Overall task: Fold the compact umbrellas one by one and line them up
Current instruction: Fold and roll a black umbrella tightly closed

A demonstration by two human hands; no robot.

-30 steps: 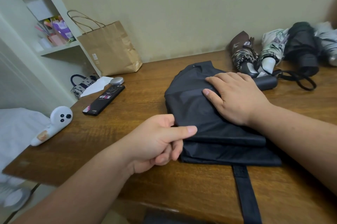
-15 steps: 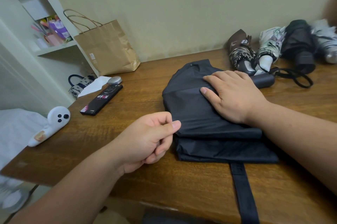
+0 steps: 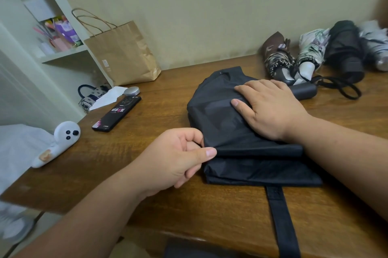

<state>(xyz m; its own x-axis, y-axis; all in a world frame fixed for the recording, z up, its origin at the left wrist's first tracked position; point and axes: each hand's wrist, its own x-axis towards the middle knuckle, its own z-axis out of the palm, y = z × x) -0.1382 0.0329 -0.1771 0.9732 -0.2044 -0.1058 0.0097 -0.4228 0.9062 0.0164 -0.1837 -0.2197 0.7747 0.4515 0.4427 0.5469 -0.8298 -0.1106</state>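
Note:
A black compact umbrella lies flattened in folds on the wooden table, its handle pointing to the back right and its strap hanging over the front edge. My right hand rests flat on the upper folds with straight fingers. My left hand pinches the left edge of a fold between thumb and curled fingers. Several folded umbrellas lie in a row at the back right: a brown one, a white patterned one, a black one and a silver one.
A brown paper bag stands against the wall. A black phone, a silver disc, white paper and a white controller lie at the table's left. White shelves rise at the left.
My left hand let go of the umbrella's front-left fold, drew back to the left, then came in again and pinches the fold's edge. My right hand stayed pressed on top.

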